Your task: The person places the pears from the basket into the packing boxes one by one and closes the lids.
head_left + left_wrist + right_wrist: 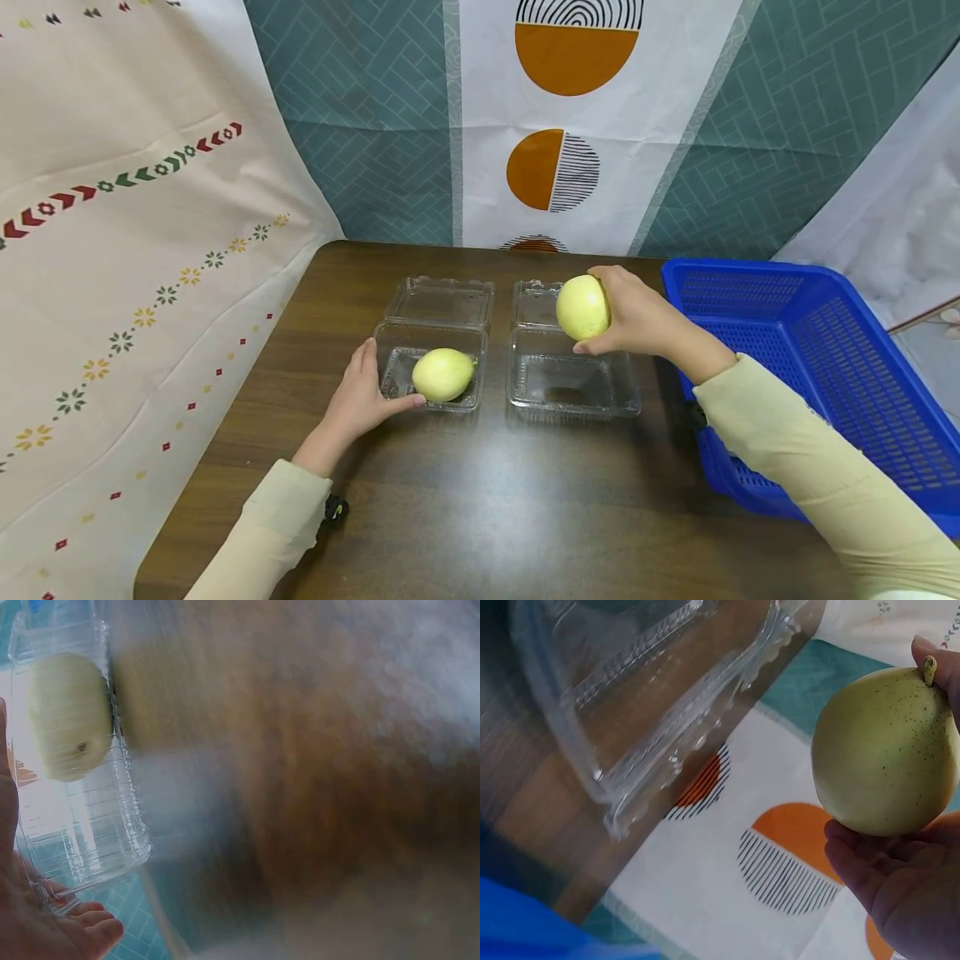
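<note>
A yellow-green pear (583,307) is gripped by my right hand (637,314) above the right clear plastic container (573,410). The right wrist view shows the short stem and dark specks on this pear (885,750), with thumb and fingers around it. A second pear (444,375) lies in the left clear container (431,333), whose lid stands folded back. My left hand (358,396) rests at that container's left side, its thumb stretched along the front near the pear. In the left wrist view the fingers lie beside the container wall (82,855).
A blue plastic basket (832,287) stands at the right of the brown wooden table (480,517), partly behind my right forearm. Patterned cloths hang behind the table (375,150) and along its left side (150,275).
</note>
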A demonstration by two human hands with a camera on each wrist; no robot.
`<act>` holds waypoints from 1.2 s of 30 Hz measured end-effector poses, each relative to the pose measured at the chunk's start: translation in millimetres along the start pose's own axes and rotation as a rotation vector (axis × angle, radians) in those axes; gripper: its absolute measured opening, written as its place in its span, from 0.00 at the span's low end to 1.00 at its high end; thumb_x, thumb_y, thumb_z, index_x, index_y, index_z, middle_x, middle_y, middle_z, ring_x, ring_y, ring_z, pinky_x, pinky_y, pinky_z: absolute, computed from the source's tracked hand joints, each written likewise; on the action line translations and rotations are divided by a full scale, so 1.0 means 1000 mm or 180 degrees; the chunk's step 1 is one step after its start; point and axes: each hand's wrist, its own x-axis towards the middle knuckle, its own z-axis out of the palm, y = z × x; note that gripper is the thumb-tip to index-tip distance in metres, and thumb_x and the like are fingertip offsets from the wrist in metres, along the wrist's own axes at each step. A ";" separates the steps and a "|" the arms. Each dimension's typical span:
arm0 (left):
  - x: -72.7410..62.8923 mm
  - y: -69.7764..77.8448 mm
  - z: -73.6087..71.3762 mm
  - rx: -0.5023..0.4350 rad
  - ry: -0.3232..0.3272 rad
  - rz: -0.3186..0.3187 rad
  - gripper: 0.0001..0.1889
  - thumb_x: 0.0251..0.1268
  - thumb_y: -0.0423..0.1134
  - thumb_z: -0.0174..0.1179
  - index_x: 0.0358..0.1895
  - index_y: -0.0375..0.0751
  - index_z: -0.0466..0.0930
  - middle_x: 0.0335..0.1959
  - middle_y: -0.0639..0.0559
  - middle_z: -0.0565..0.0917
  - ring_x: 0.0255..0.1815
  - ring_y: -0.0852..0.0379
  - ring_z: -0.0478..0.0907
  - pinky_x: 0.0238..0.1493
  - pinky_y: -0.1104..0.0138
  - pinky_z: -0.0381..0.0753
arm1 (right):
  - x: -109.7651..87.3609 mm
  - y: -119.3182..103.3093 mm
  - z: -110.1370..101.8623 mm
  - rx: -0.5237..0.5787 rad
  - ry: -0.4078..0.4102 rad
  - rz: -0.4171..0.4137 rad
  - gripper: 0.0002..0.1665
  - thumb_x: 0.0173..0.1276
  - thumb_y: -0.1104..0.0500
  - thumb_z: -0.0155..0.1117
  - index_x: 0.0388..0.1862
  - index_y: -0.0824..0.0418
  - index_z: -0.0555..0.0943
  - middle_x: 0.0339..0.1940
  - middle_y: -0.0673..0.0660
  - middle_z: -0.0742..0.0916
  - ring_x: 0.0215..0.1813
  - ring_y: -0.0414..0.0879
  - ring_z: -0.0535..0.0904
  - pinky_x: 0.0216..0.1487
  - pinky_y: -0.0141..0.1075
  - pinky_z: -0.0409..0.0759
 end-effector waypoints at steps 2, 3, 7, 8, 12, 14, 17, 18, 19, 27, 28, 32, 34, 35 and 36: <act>0.000 -0.001 0.001 -0.0001 -0.0007 -0.0003 0.67 0.42 0.67 0.69 0.74 0.25 0.39 0.74 0.29 0.46 0.72 0.31 0.49 0.63 0.38 0.62 | 0.001 -0.004 0.003 -0.0006 -0.0005 -0.0015 0.59 0.44 0.48 0.79 0.66 0.74 0.59 0.61 0.70 0.71 0.58 0.62 0.69 0.55 0.58 0.74; 0.000 -0.001 0.001 -0.0001 -0.0006 -0.0003 0.67 0.42 0.67 0.69 0.74 0.25 0.39 0.74 0.29 0.46 0.73 0.31 0.49 0.63 0.38 0.62 | 0.002 -0.007 0.005 -0.0012 0.0002 -0.0025 0.59 0.43 0.48 0.79 0.66 0.74 0.59 0.61 0.70 0.71 0.57 0.62 0.69 0.55 0.57 0.74; -0.001 -0.003 0.002 -0.0009 -0.0007 -0.0015 0.67 0.42 0.66 0.69 0.74 0.26 0.39 0.74 0.30 0.46 0.73 0.31 0.49 0.63 0.39 0.63 | 0.003 -0.021 0.012 -0.0015 0.0054 0.0052 0.59 0.42 0.49 0.80 0.66 0.74 0.60 0.60 0.69 0.72 0.57 0.61 0.70 0.54 0.57 0.75; -0.001 -0.003 0.002 -0.0012 -0.0008 -0.0017 0.67 0.42 0.66 0.69 0.74 0.26 0.39 0.74 0.29 0.46 0.73 0.31 0.49 0.63 0.39 0.62 | 0.003 -0.025 0.013 -0.0001 0.0067 0.0099 0.59 0.42 0.49 0.80 0.65 0.73 0.60 0.60 0.69 0.72 0.56 0.61 0.70 0.54 0.57 0.75; -0.001 -0.004 0.001 -0.0005 -0.0006 -0.0026 0.67 0.42 0.66 0.69 0.74 0.26 0.38 0.74 0.29 0.46 0.73 0.31 0.49 0.63 0.38 0.63 | 0.005 -0.039 0.020 0.0109 0.0087 0.0256 0.58 0.41 0.49 0.80 0.65 0.72 0.61 0.59 0.68 0.73 0.55 0.61 0.70 0.52 0.56 0.76; -0.001 -0.004 0.001 -0.0006 0.0001 -0.0021 0.67 0.42 0.66 0.70 0.74 0.26 0.39 0.74 0.29 0.46 0.72 0.31 0.50 0.63 0.38 0.63 | 0.007 -0.044 0.023 0.0135 0.0075 0.0270 0.58 0.40 0.48 0.80 0.65 0.72 0.61 0.59 0.68 0.73 0.54 0.60 0.71 0.52 0.55 0.77; 0.000 -0.004 0.001 -0.0009 0.0011 -0.0012 0.67 0.42 0.66 0.70 0.74 0.26 0.39 0.74 0.29 0.47 0.73 0.31 0.50 0.63 0.38 0.62 | 0.009 -0.052 0.029 0.0173 0.0057 0.0243 0.59 0.40 0.47 0.81 0.65 0.72 0.62 0.58 0.68 0.74 0.54 0.60 0.72 0.52 0.54 0.77; 0.000 -0.004 0.001 -0.0007 0.0014 -0.0008 0.67 0.42 0.66 0.70 0.74 0.26 0.39 0.74 0.29 0.47 0.72 0.31 0.50 0.63 0.38 0.62 | 0.010 -0.054 0.030 0.0189 0.0047 0.0242 0.59 0.39 0.47 0.81 0.65 0.72 0.62 0.59 0.68 0.74 0.54 0.59 0.73 0.52 0.54 0.77; 0.000 -0.004 0.001 -0.0013 0.0012 -0.0004 0.67 0.42 0.66 0.70 0.74 0.26 0.39 0.74 0.30 0.47 0.72 0.31 0.50 0.63 0.38 0.63 | 0.010 -0.057 0.032 0.0195 0.0033 0.0238 0.60 0.39 0.47 0.81 0.65 0.72 0.62 0.59 0.68 0.74 0.54 0.59 0.73 0.52 0.54 0.77; 0.000 -0.004 0.002 -0.0011 0.0019 0.0012 0.67 0.41 0.66 0.70 0.74 0.26 0.40 0.74 0.30 0.47 0.73 0.31 0.50 0.62 0.38 0.63 | 0.016 -0.075 0.048 0.0292 -0.0041 0.0081 0.60 0.40 0.46 0.80 0.66 0.71 0.61 0.60 0.67 0.74 0.56 0.61 0.73 0.52 0.53 0.77; 0.000 -0.003 0.002 -0.0008 0.0022 0.0019 0.67 0.41 0.66 0.70 0.74 0.26 0.40 0.74 0.30 0.47 0.73 0.31 0.50 0.62 0.38 0.63 | 0.017 -0.077 0.049 0.0310 -0.0048 0.0071 0.60 0.40 0.46 0.80 0.66 0.71 0.61 0.60 0.67 0.74 0.56 0.61 0.73 0.52 0.53 0.77; 0.001 -0.002 0.001 -0.0006 0.0043 0.0037 0.67 0.41 0.65 0.70 0.74 0.26 0.40 0.74 0.30 0.47 0.72 0.31 0.50 0.62 0.39 0.64 | 0.022 -0.084 0.053 0.0330 -0.0063 0.0042 0.60 0.41 0.44 0.80 0.67 0.71 0.61 0.61 0.66 0.74 0.56 0.59 0.73 0.52 0.52 0.77; 0.001 -0.001 0.000 -0.0006 0.0047 0.0032 0.67 0.41 0.65 0.71 0.74 0.26 0.40 0.74 0.30 0.47 0.72 0.31 0.50 0.62 0.39 0.64 | 0.024 -0.088 0.054 0.0348 -0.0063 0.0023 0.60 0.41 0.44 0.80 0.67 0.70 0.62 0.60 0.66 0.74 0.56 0.59 0.73 0.52 0.52 0.77; 0.001 -0.001 0.000 -0.0009 0.0049 0.0029 0.67 0.41 0.65 0.71 0.74 0.26 0.40 0.74 0.30 0.47 0.72 0.31 0.50 0.62 0.39 0.64 | 0.025 -0.090 0.055 0.0368 -0.0065 0.0026 0.60 0.41 0.45 0.80 0.66 0.70 0.62 0.60 0.65 0.74 0.56 0.59 0.73 0.52 0.52 0.77; 0.001 0.000 -0.001 -0.0014 0.0050 0.0028 0.67 0.41 0.65 0.71 0.74 0.26 0.40 0.74 0.30 0.47 0.72 0.31 0.51 0.62 0.39 0.64 | 0.026 -0.091 0.056 0.0378 -0.0061 0.0017 0.59 0.41 0.45 0.80 0.66 0.70 0.62 0.59 0.65 0.75 0.55 0.59 0.73 0.52 0.51 0.77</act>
